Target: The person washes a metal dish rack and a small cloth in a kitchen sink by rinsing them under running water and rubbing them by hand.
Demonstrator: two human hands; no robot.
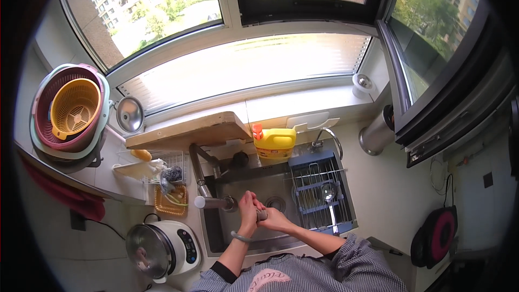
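Over the stainless-steel sink (pixel 239 237), my left hand (pixel 247 211) and my right hand (pixel 277 221) come together around a small greyish-brown, roughly cylindrical piece (pixel 262 214). My fingers cover much of it, so what it is stays unclear. A grey band circles my left wrist. Just left of my hands is the grey faucet head (pixel 213 202); whether water runs is not plain. The drain (pixel 275 203) lies behind my right hand. Beside it, a wire rack (pixel 314 182) with blue parts spans the sink's right side and carries a metal ladle (pixel 329 194).
Behind the sink stand a yellow jug (pixel 275 142) and a thick wooden cutting board (pixel 190 129). An electric cooker (pixel 162 247), a golden tray (pixel 160 202) and nested baskets (pixel 40 105) are on the left. At right, an open window sash (pixel 429 93) juts inward above a metal canister (pixel 375 136).
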